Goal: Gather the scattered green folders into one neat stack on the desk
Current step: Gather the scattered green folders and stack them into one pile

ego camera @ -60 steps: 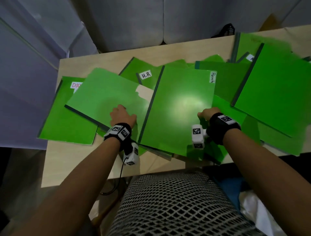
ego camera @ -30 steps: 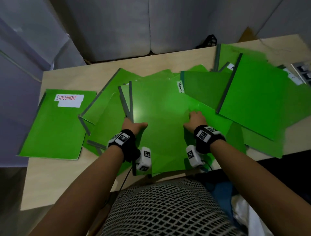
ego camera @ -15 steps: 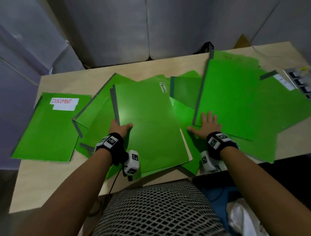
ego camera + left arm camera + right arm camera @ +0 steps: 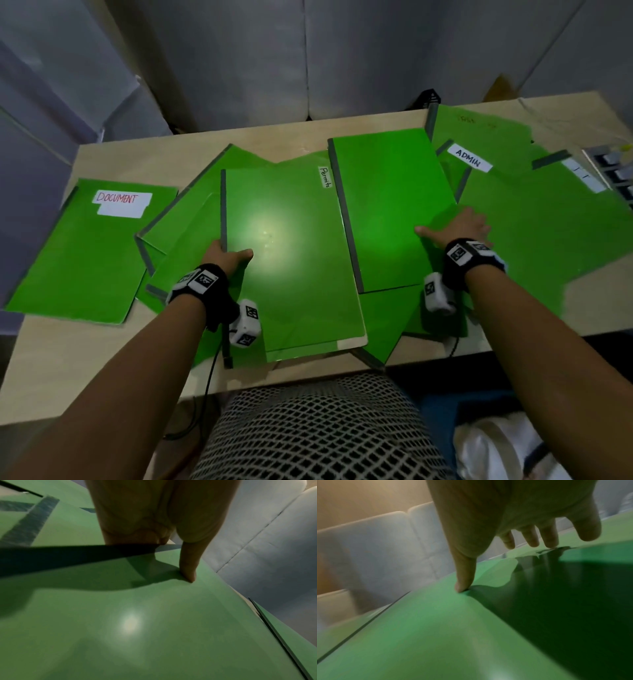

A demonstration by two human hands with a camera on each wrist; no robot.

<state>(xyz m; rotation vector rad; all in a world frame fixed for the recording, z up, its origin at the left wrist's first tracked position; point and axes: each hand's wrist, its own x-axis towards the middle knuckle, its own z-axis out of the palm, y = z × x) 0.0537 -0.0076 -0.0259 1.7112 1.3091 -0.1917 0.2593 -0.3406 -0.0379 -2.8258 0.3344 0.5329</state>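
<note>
Several green folders lie scattered over the desk (image 4: pixel 68 370). My left hand (image 4: pixel 228 256) grips the dark spine edge of the "Permits" folder (image 4: pixel 291 246), thumb (image 4: pixel 187 572) on top and fingers underneath. That folder tops a loose pile at the desk's centre. My right hand (image 4: pixel 454 229) lies flat, fingers straight, on the right edge of a plain green folder (image 4: pixel 390 205) that sits beside the Permits folder. Its thumb (image 4: pixel 464 580) presses on the cover. A "DOCUMENT" folder (image 4: pixel 85 250) lies apart at the left. An "ADMIN" folder (image 4: pixel 469 159) and more folders (image 4: pixel 548 240) spread out at the right.
A grey keyboard-like device (image 4: pixel 616 171) sits at the desk's right edge, partly under folders. A black object (image 4: pixel 430 97) stands behind the back edge, against a grey padded wall. Some folders overhang the front edge above my lap (image 4: pixel 315 428).
My right hand has slid the plain folder left until it sits beside the Permits folder, uncovering the ADMIN label. My left hand keeps its hold on the Permits folder's spine.
</note>
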